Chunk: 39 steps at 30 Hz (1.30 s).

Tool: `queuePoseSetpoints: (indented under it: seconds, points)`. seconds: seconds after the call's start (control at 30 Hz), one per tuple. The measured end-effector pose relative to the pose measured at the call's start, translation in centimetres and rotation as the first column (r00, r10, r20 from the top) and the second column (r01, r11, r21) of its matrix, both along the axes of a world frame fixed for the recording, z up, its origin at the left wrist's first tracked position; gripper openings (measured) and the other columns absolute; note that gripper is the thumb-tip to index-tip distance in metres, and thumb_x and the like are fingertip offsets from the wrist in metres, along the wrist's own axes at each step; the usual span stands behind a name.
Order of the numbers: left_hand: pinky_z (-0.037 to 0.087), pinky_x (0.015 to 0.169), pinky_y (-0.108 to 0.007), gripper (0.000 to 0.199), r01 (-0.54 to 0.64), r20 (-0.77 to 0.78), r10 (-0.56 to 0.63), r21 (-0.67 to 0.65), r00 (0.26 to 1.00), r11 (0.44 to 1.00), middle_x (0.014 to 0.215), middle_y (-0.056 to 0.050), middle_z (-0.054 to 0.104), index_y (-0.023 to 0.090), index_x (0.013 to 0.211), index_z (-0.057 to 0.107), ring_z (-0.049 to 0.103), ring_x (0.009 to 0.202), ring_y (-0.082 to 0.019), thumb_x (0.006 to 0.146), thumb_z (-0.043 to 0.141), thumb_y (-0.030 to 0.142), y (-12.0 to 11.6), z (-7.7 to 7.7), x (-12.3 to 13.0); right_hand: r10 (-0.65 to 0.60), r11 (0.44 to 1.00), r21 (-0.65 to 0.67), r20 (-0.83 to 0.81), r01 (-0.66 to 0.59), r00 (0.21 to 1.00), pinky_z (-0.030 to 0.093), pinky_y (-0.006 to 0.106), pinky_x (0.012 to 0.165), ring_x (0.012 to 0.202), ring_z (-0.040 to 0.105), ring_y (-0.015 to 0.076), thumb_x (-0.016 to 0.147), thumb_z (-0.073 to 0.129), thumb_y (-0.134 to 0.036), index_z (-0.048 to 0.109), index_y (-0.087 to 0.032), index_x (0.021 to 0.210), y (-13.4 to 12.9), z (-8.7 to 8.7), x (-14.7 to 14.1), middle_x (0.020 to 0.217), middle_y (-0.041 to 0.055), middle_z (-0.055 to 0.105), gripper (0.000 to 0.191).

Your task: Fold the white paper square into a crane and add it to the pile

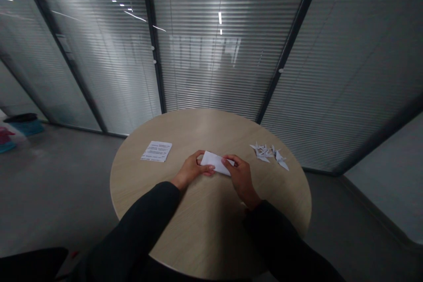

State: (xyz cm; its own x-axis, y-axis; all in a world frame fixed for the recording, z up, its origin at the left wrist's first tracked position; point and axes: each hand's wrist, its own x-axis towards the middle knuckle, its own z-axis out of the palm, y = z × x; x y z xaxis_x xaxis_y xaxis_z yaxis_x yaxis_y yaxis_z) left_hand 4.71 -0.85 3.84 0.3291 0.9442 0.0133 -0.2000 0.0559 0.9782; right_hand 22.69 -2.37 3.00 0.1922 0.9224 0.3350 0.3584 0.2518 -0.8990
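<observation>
Round, pale wood-grain table (pixel 145 189). Left of the table's middle, toward the far edge, one printed paper sheet (pixel 156 151), lying flat. Right of the middle, also toward the far edge, a loose heap of white origami cranes (pixel 268 154).

A printed sheet (pixel 156 151) and paper cranes (pixel 268 154) lie on a round table (pixel 139 185).

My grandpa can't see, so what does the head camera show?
A person's left hand and right hand hold a folded white paper over a round wooden table, with a printed sheet to the left and origami cranes to the right.
</observation>
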Motion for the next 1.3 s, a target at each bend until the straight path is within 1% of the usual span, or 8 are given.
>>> queuePoseSetpoints:
  seconds: [0.1, 0.23, 0.53, 0.7, 0.83, 0.97, 1.13, 1.3]
  points:
    - [0.058, 0.066, -0.030, 0.062, 0.025, 0.008, -0.025, -0.032, 1.000, 0.999, 0.072, -0.007, 0.071, 0.010, 0.107, 0.055, 0.070, 0.065, -0.019, 0.055, 0.088, 0.019, 0.0, -0.1, 0.0, -0.004, 1.000, 0.001, -0.014, 0.004, 1.000, 0.041, 0.030, 0.056, 0.057, 0.052, 0.0178, 0.073, 0.063, -0.049, 0.071, -0.019, 0.084, 0.2, -0.2, 0.1, 0.070, 0.0032, 0.067, 0.033]
    - [0.058, 0.062, -0.027, 0.056, -0.003, 0.004, 0.003, -0.016, 1.000, 1.000, 0.072, -0.008, 0.071, 0.009, 0.100, 0.057, 0.070, 0.062, -0.018, 0.055, 0.088, 0.020, -0.1, -0.1, 0.0, -0.004, 1.000, 0.010, -0.018, 0.004, 1.000, 0.040, 0.028, 0.055, 0.056, 0.052, 0.0166, 0.072, 0.064, -0.049, 0.071, -0.018, 0.083, 0.2, -0.3, 0.1, 0.068, 0.0025, 0.066, 0.034]
    - [0.057, 0.062, -0.027, 0.052, -0.019, -0.032, 0.019, 0.001, 0.999, 1.000, 0.070, -0.007, 0.071, 0.009, 0.097, 0.059, 0.069, 0.060, -0.017, 0.056, 0.087, 0.021, -0.1, 0.2, -0.1, 0.045, 0.999, 0.028, -0.041, -0.044, 0.998, 0.042, 0.029, 0.061, 0.063, 0.054, 0.0169, 0.075, 0.064, -0.048, 0.070, -0.019, 0.083, 0.4, -0.5, 0.0, 0.077, 0.0029, 0.068, 0.030]
    - [0.057, 0.067, -0.029, 0.049, -0.018, -0.003, 0.018, -0.003, 1.000, 1.000, 0.077, -0.009, 0.072, 0.009, 0.096, 0.062, 0.070, 0.067, -0.018, 0.057, 0.087, 0.025, -0.2, -0.1, 0.0, 0.036, 0.999, 0.029, -0.071, -0.034, 0.997, 0.042, 0.030, 0.062, 0.064, 0.055, 0.0177, 0.074, 0.064, -0.047, 0.069, -0.019, 0.083, 0.3, -0.2, -0.1, 0.077, 0.0033, 0.068, 0.030]
    - [0.057, 0.069, -0.029, 0.041, -0.041, 0.023, 0.040, 0.004, 0.999, 0.999, 0.088, -0.011, 0.072, 0.008, 0.091, 0.067, 0.068, 0.073, -0.017, 0.061, 0.084, 0.030, -0.1, 0.1, 0.1, 0.049, 0.999, 0.018, -0.056, -0.049, 0.997, 0.042, 0.029, 0.061, 0.065, 0.056, 0.0179, 0.074, 0.063, -0.046, 0.069, -0.019, 0.083, 0.2, 0.0, -0.1, 0.077, 0.0029, 0.068, 0.029]
    - [0.056, 0.072, -0.029, 0.040, -0.049, 0.056, 0.050, -0.019, 0.997, 0.999, 0.088, -0.011, 0.072, 0.007, 0.088, 0.071, 0.067, 0.077, -0.017, 0.060, 0.084, 0.033, -0.1, 0.6, 0.0, 0.041, 0.999, -0.004, -0.037, -0.041, 0.998, 0.041, 0.028, 0.058, 0.060, 0.054, 0.0169, 0.074, 0.063, -0.046, 0.069, -0.020, 0.084, 0.0, 0.1, -0.2, 0.072, 0.0018, 0.067, 0.029]
    - [0.054, 0.074, -0.028, 0.039, -0.056, 0.044, 0.059, -0.052, 0.997, 0.997, 0.084, -0.010, 0.073, 0.008, 0.086, 0.073, 0.066, 0.074, -0.016, 0.059, 0.084, 0.034, -0.5, 1.0, 0.2, 0.024, 1.000, -0.018, -0.040, -0.025, 0.999, 0.042, 0.028, 0.058, 0.062, 0.056, 0.0180, 0.074, 0.062, -0.049, 0.069, -0.019, 0.084, -0.1, 0.1, -0.2, 0.076, 0.0034, 0.069, 0.032]
    - [0.053, 0.069, -0.025, 0.041, -0.120, 0.061, 0.125, -0.089, 0.990, 0.989, 0.081, -0.008, 0.073, 0.010, 0.086, 0.072, 0.066, 0.070, -0.015, 0.057, 0.086, 0.035, -1.0, 0.8, 0.6, -0.031, 0.998, -0.053, -0.030, 0.029, 0.999, 0.045, 0.030, 0.062, 0.066, 0.059, 0.0205, 0.073, 0.061, -0.049, 0.069, -0.020, 0.083, -0.4, 0.1, -0.3, 0.079, 0.0048, 0.071, 0.032]
